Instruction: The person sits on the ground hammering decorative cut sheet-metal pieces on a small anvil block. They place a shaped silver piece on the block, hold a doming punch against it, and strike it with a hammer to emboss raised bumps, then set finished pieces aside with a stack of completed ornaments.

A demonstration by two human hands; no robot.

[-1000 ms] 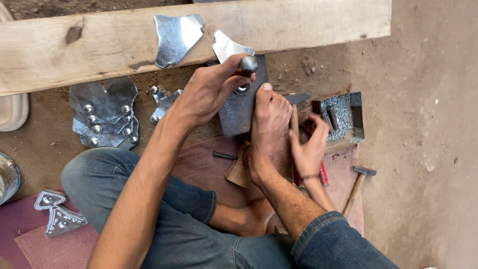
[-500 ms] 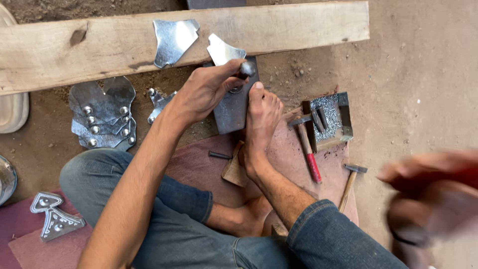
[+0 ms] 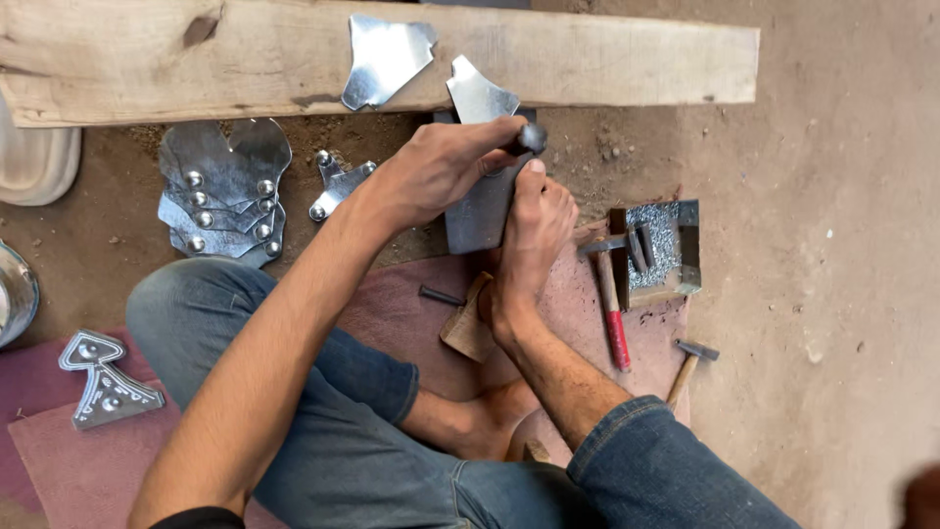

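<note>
Left hand [image 3: 441, 167] grips a round-headed punch [image 3: 530, 137] over a metal sheet [image 3: 477, 217] pinned underfoot; right hand out of view, hammer [image 3: 609, 299] lying nearby.

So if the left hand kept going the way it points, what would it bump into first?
The left hand points toward the upper right, so probably the cut metal sheet leaning on the plank, though depth is unclear.

Left hand [image 3: 436, 171] grips round-headed tool [image 3: 529, 137] over metal sheet [image 3: 480, 211], foot [image 3: 534, 235] pinning sheet.
</note>
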